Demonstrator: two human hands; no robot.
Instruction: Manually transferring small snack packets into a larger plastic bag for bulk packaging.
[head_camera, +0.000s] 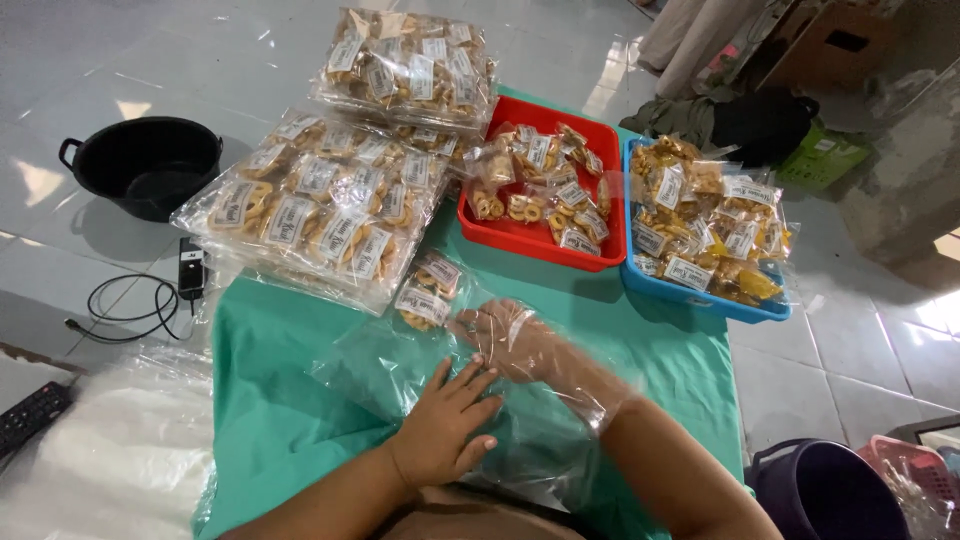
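Lay flat and crinkled on the green tabletop (290, 400), a large clear plastic bag (380, 370), thin enough to show the cloth beneath. Pressed down on top by the left hand (445, 425), fingers spread and gripping nothing. Reached inside the bag with the right hand (515, 340), fingers loosely opened near a small labelled snack packet (427, 290) at the bag's mouth. Stood beyond: stacked packs of snack packets (320, 205), a red tray (540, 240) and a blue tray (690, 295), both filled.
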